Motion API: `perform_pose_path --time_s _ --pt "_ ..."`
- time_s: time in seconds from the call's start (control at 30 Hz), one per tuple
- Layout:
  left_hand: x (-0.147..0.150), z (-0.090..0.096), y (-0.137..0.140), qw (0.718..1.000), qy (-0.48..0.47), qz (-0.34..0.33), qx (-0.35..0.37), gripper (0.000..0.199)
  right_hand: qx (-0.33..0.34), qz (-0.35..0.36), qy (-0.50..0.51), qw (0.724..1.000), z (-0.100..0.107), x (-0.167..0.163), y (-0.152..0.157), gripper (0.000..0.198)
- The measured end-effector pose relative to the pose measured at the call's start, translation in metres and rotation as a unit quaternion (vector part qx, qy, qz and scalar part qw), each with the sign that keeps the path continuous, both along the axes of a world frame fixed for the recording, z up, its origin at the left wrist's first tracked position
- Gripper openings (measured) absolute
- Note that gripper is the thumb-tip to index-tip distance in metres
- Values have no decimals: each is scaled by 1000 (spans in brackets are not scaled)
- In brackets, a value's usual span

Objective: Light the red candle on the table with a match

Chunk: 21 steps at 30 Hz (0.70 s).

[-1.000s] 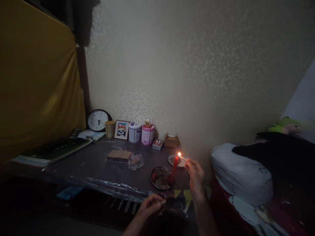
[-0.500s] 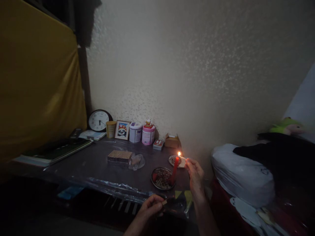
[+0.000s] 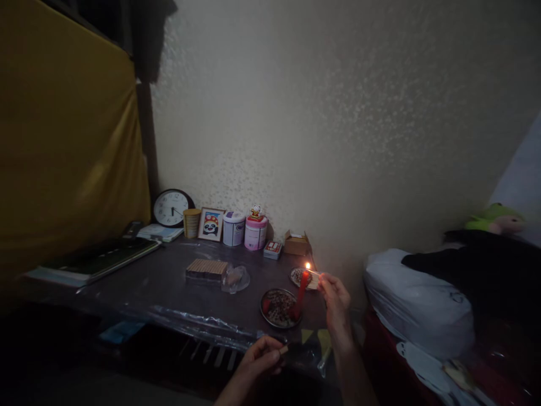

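Nearest to us, our left hand (image 3: pixel 257 361) has its fingers curled together around a small matchbox (image 3: pixel 282 350), at the front edge of the tabletop (image 3: pixel 169 282). A little farther, our right hand (image 3: pixel 336 299) pinches a burning match (image 3: pixel 313 271) between thumb and forefinger, the other fingers folded loosely. The flame touches the top of a red candle (image 3: pixel 301 287), which stands upright in a round patterned dish (image 3: pixel 276 307). Behind, against the wall, we see a clock (image 3: pixel 171 207) and two tins (image 3: pixel 244 230).

Dim home bedroom: cluttered table (image 3: pixel 169 282), clock (image 3: pixel 171 208), bedding (image 3: pixel 418 310).
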State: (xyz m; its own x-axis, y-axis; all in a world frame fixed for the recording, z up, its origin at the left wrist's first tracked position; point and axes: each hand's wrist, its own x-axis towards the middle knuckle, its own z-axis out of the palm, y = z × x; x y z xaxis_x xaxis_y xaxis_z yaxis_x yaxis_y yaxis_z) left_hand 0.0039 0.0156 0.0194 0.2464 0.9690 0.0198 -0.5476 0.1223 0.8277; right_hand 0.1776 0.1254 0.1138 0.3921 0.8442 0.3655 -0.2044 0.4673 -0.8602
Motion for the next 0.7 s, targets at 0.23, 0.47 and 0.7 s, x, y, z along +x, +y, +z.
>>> perform_pose_path --time_s 0.23,0.47,0.7 --pt "1 1 0 1000 3 -3 4 30 -1 1 -2 1000 1 0 0 18" --pt "-1 -2 1 1000 7 -2 -2 29 -2 10 -5 1000 1 1 2 16" --pt "1 -6 3 1000 -23 -14 7 25 -12 8 -2 1000 2 1 3 17"
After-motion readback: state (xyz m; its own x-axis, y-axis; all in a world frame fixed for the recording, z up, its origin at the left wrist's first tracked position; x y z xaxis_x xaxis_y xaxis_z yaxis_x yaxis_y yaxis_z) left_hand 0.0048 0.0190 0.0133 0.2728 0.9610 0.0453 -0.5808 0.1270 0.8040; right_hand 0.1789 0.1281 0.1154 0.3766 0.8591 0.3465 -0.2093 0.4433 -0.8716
